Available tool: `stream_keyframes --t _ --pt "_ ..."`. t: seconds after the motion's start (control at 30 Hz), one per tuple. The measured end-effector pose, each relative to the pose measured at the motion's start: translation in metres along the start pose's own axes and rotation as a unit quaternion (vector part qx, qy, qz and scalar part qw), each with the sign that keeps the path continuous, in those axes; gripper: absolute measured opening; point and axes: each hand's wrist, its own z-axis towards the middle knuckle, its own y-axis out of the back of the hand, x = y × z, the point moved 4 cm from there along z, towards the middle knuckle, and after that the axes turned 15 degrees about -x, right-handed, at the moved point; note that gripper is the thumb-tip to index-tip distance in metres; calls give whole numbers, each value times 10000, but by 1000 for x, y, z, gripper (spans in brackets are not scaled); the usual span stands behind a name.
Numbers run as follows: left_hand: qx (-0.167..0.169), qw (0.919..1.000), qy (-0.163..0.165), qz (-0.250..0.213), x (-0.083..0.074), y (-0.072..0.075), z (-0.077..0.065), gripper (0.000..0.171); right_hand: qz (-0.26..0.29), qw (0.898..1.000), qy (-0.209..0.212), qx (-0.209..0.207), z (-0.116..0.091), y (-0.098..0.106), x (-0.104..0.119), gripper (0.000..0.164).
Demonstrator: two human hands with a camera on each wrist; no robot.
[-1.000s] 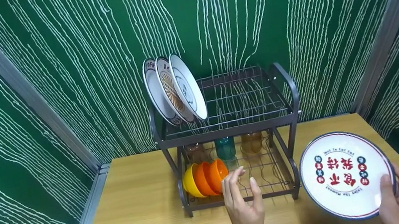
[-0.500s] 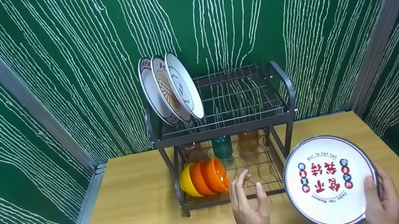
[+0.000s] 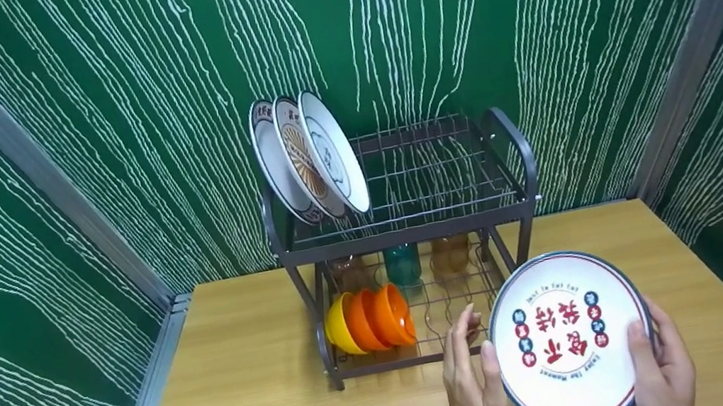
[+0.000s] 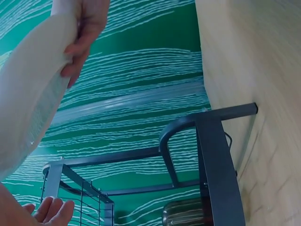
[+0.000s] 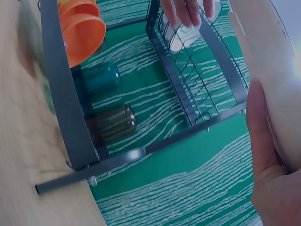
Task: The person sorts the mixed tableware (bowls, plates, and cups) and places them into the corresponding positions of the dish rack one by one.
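A white plate [image 3: 571, 336] with a blue rim and red and dark printed characters is tilted with its face towards the head camera, right of the rack. My right hand [image 3: 661, 362] grips its right edge, thumb on the face and fingers behind. In the right wrist view the plate [image 5: 277, 70] fills the right side. My left hand [image 3: 472, 383] is at the plate's left edge, fingers extended and slightly bent. Whether its thumb touches the rim I cannot tell. In the left wrist view the left fingers [image 4: 49, 212] hold nothing.
A dark two-tier dish rack [image 3: 409, 232] stands on the wooden table [image 3: 246, 392]. Three plates [image 3: 308, 157] stand upright at its upper left. Below are a yellow bowl [image 3: 339, 328], two orange bowls [image 3: 393, 316], and three coloured glasses [image 3: 403, 267]. Green walls enclose the table.
My right hand has carried the plate leftwards towards the left hand. The left hand has shifted slightly right and is now at the plate's edge. The rack's contents stay as they were.
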Motion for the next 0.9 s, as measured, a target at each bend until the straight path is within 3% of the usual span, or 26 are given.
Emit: stream_keyframes --t 0.13,0.23,0.37,0.47,0.6,0.67,0.73,0.77,0.9 --pt "263 9981 153 -537 -4 0 -2 47 211 9996 172 79 -6 -6 3 53" --pt "587 9906 398 -1166 -8 1 -4 53 459 9984 274 186 -10 -12 4 52" --pt "1040 9706 933 -1961 -14 2 -7 56 695 9964 380 316 -15 -22 5 52" --pt "1241 9493 1448 -2501 -19 4 -9 54 899 9937 514 440 -19 -30 6 50" --pt "1269 9225 2180 -2923 -24 8 -10 53 1206 9870 857 625 -23 -41 7 46" --pt "1192 9160 2479 -2920 -26 10 -11 52 1254 9843 1025 696 -24 -46 8 45" --pt "1057 9183 2642 -2753 -28 11 -11 50 1291 9815 1184 777 -25 -50 9 45" --pt "958 9232 2599 -2665 -28 13 -12 48 1302 9800 1249 838 -25 -52 9 45" --pt "520 9487 1903 -2471 -32 18 -11 43 1309 9744 1485 1062 -27 -60 13 45"
